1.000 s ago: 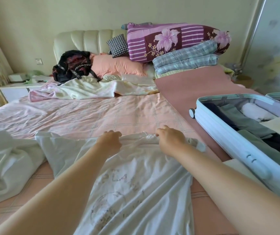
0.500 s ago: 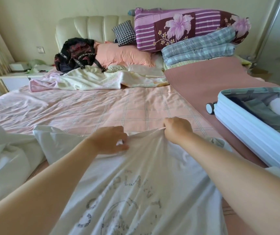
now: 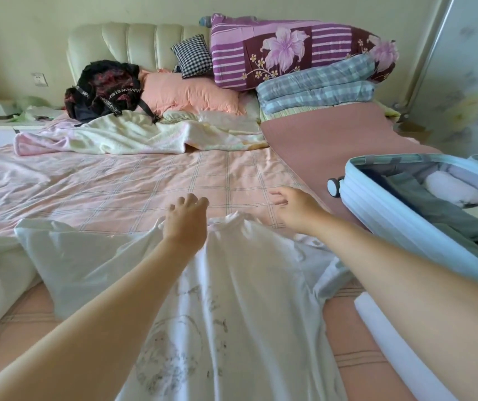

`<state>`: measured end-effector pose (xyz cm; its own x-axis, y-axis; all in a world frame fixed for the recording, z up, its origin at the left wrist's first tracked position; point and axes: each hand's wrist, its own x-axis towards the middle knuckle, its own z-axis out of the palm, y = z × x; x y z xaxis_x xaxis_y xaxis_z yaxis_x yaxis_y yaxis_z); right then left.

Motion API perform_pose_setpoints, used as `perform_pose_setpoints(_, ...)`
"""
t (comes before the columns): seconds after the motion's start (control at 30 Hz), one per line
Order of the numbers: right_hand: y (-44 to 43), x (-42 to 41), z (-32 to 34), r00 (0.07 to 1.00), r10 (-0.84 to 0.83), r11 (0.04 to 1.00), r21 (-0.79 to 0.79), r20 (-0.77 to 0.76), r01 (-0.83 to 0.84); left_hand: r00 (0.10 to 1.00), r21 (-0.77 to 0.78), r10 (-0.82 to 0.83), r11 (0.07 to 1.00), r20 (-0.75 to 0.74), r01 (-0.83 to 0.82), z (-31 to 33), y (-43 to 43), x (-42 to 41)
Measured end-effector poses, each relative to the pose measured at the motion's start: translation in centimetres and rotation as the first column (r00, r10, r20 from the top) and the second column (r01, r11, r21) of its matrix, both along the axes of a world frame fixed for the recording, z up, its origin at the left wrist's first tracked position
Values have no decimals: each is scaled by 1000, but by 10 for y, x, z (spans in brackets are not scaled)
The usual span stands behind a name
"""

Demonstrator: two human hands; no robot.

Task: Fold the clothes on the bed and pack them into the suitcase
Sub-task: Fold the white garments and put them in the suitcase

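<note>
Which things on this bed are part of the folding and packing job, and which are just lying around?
Job: white T-shirt, open suitcase, left hand, right hand.

Lying about: black backpack, peach pillow, checked cushion, purple floral quilt, crumpled blanket.

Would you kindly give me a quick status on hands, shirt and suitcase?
Left hand open at the collar; right hand open, off the cloth. White shirt flat, unfolded. Suitcase open at right, part packed; nothing in the way.

suitcase (image 3: 399, 215) — cut off at right edge | T-shirt (image 3: 232, 314) print — blurred, unreadable
</note>
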<state>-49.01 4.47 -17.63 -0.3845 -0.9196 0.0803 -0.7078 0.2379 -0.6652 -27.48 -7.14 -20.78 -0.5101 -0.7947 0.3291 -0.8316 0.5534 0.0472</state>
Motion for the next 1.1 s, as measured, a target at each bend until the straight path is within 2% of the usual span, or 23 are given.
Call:
perform_pose_setpoints(0.07,21,-20,7,983,-116,993,9,-139,119,969,-17,-198,980,-148,198,-1,23,-18)
perform_pose_setpoints(0.13,44,-36,6,956,-149,974,130,-254,186,899,30,-350,928,-264,370,-1,51,-39)
perform_pose_setpoints(0.2,65,-42,1,954,-86,924,334,-289,184,843,138,-458,850,-283,508,-3,80,-59)
perform_pose_setpoints(0.27,82,-41,-4,955,-39,880,443,-295,173,840,270,-495,796,-223,541,-10,103,-75)
perform_pose_setpoints(0.37,96,-42,-10,981,-78,948,290,-177,127,882,335,-458,819,-110,467,-25,119,-86)
perform_pose_setpoints(0.43,99,-43,-6,981,-193,974,118,-31,195,898,262,-421,860,-123,439,-30,120,-84)
perform_pose_setpoints(0.47,102,-44,-2,969,-246,967,66,-37,248,898,207,-412,875,-155,437,-29,122,-84)
perform_pose_setpoints(0.5,106,-45,4,952,-284,957,20,-116,288,894,159,-406,886,-187,436,-28,123,-83)
perform_pose_setpoints(0.57,114,-50,13,821,-321,929,9,-473,369,906,135,-392,900,-162,414,-29,123,-84)
perform_pose_setpoints(0.6,117,-52,17,719,-287,923,17,-633,384,921,177,-382,904,-78,390,-30,121,-84)
perform_pose_setpoints(0.63,119,-53,20,645,-253,913,43,-721,406,928,248,-371,903,39,351,-33,120,-84)
perform_pose_setpoints(0.67,121,-54,21,629,-241,906,61,-739,418,921,327,-361,896,148,299,-36,119,-85)
perform_pose_setpoints(0.77,119,-50,24,713,-352,894,8,-606,449,909,428,-327,883,260,195,-32,118,-93)
perform_pose_setpoints(0.83,118,-46,28,808,-428,888,-22,-406,459,912,425,-326,883,251,199,-21,124,-97)
perform_pose_setpoints(0.87,117,-44,31,846,-452,884,-20,-281,466,923,410,-331,883,197,229,-16,126,-99)
perform_pose_setpoints(0.9,115,-41,35,871,-465,883,-8,-160,469,940,405,-330,874,86,269,-11,127,-99)
perform_pose_setpoints(0.97,109,-29,42,898,-439,898,-21,22,440,928,428,-250,833,-276,352,4,129,-98)
perform_pose_setpoints(1.0,103,-19,45,916,-386,918,-48,113,393,869,469,-142,794,-475,386,12,129,-95)
perform_pose_setpoints(1.03,98,-8,50,930,-285,948,-77,231,309,765,522,8,735,-644,432,22,130,-91)
perform_pose_setpoints(1.07,93,3,53,915,-136,977,-100,380,187,639,570,175,661,-749,487,33,130,-83)
perform_pose_setpoints(1.1,88,14,56,866,6,991,-121,500,63,534,610,328,593,-780,526,42,128,-72)
